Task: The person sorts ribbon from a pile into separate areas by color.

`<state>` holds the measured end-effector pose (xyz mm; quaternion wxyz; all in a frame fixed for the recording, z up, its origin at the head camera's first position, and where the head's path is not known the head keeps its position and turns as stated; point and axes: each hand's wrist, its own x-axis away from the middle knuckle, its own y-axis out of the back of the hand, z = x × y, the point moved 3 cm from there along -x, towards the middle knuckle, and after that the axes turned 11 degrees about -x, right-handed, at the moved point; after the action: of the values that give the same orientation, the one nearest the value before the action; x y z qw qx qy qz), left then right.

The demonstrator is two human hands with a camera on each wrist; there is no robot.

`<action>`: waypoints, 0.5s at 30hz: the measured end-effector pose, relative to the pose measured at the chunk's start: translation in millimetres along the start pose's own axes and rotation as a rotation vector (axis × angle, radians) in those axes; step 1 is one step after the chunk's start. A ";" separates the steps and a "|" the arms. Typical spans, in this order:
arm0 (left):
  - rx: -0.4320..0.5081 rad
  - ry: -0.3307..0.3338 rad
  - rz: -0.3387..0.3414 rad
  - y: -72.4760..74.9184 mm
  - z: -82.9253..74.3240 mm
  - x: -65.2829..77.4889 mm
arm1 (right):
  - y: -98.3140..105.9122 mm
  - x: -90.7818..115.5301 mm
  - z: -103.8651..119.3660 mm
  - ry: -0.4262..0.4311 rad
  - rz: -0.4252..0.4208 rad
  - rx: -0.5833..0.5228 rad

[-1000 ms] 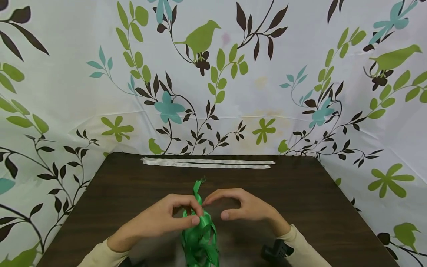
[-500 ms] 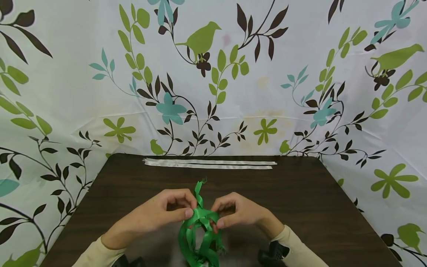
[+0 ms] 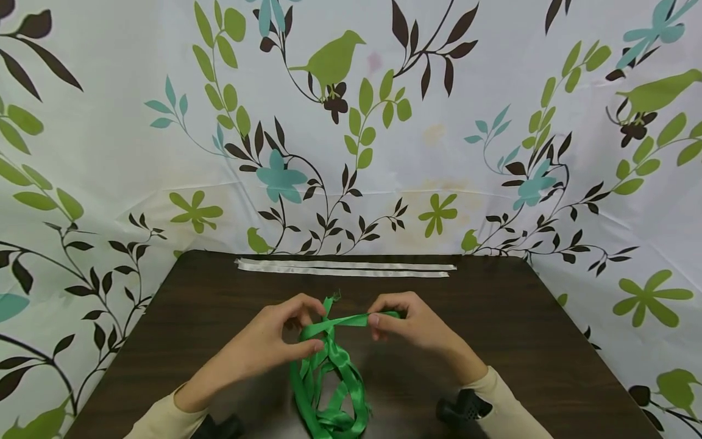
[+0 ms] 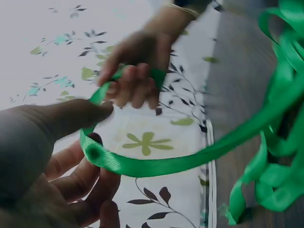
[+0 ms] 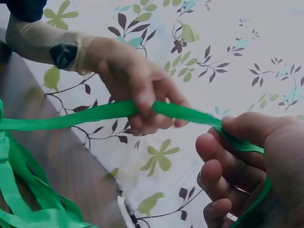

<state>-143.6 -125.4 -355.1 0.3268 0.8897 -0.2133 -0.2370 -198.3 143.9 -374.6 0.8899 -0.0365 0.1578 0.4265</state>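
Note:
Loops of green satin ribbon point(image 3: 351, 378) lie on the dark table, with a frayed tip point(image 3: 329, 303) pointing to the far edge. From the bundle one strand point(image 3: 351, 320) is drawn out sideways between the hands. My right hand point(image 3: 414, 323) pinches this strand between thumb and fingers, and its free part trails down past the palm in the right wrist view. My left hand point(image 3: 274, 335) is curled around the same strand, which passes between thumb point(image 4: 90, 114) and fingers and bends there in the left wrist view.
Two white ribbon strips point(image 3: 340, 268) lie side by side along the far table edge. Behind the dark wooden table point(image 3: 493, 305) hangs a white cloth point(image 3: 411, 152) printed with leaves and birds. Dark devices point(image 3: 463, 407) sit at both wrists.
My right hand first hovered beside the bundle, then took hold of ribbon, and has moved up and right, drawing a strand out. The bundle has spread into wider loops.

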 end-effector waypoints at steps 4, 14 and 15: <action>-0.070 -0.013 -0.041 -3.5 0.4 -2.0 | 4.3 0.5 7.3 -0.008 -0.034 0.022; -0.046 0.121 0.034 7.7 4.1 2.9 | 27.2 12.7 24.7 0.025 -0.118 0.053; -0.044 0.133 0.040 9.3 4.8 3.4 | 29.7 14.2 27.0 0.031 -0.133 0.061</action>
<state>-145.7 -135.9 -352.9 0.3643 0.8916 -0.2034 -0.1757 -206.2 178.8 -351.3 0.9144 -0.0265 0.1815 0.3607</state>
